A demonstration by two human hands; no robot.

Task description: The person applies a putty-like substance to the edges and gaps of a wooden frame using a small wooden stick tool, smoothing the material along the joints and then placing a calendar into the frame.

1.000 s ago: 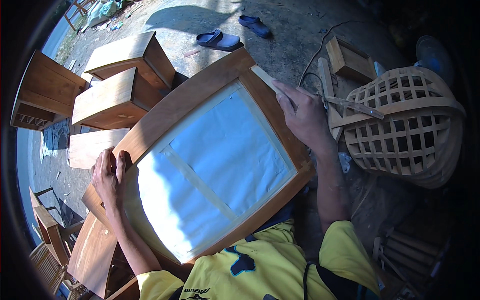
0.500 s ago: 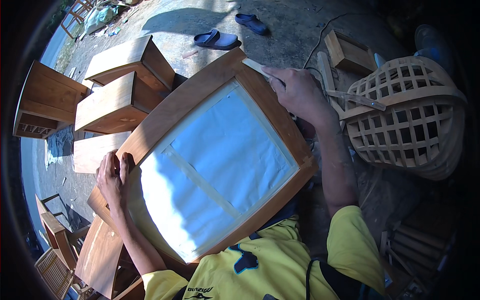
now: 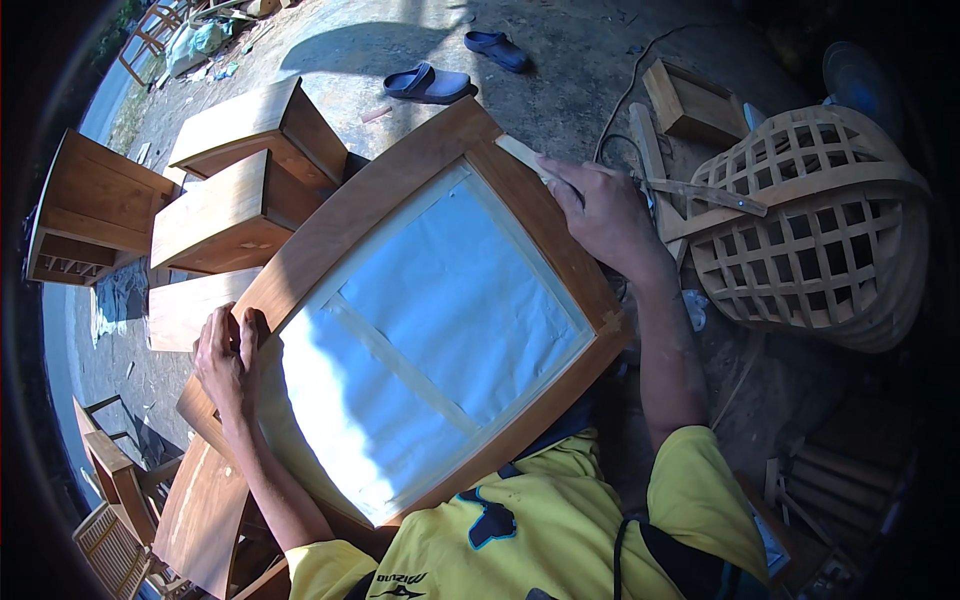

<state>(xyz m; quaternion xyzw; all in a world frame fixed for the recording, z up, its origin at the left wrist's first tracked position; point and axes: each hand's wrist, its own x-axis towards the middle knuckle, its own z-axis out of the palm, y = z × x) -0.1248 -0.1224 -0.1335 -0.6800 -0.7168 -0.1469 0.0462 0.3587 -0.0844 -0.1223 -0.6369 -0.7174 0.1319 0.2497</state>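
A wooden frame [image 3: 360, 195] lies tilted across my lap. Its centre is covered with a white-blue sheet [image 3: 450, 290], with pale tape along the borders and across the middle. My left hand [image 3: 228, 352] is closed on the frame's left rail, fingers curled over the edge. Up at the far right, my right hand [image 3: 607, 208] grips a pale, flat strip [image 3: 522, 157]. That strip rests along the outer edge of the frame's right rail, near the far corner. Its far end sticks out past my fingers; the rest is hidden in my hand.
Wooden cabinets [image 3: 240, 205] stand at the left. Two blue clogs [image 3: 428, 83] lie on the concrete beyond the frame. On the right are a wooden lattice basket-like piece [image 3: 810, 235], a small wooden box [image 3: 695, 102] and a cable [image 3: 622, 95]. More furniture pieces [image 3: 205, 510] are at lower left.
My right hand has slid a little to the right and toward me along the frame's edge, carrying the pale strip. The left hand stays on the rail.
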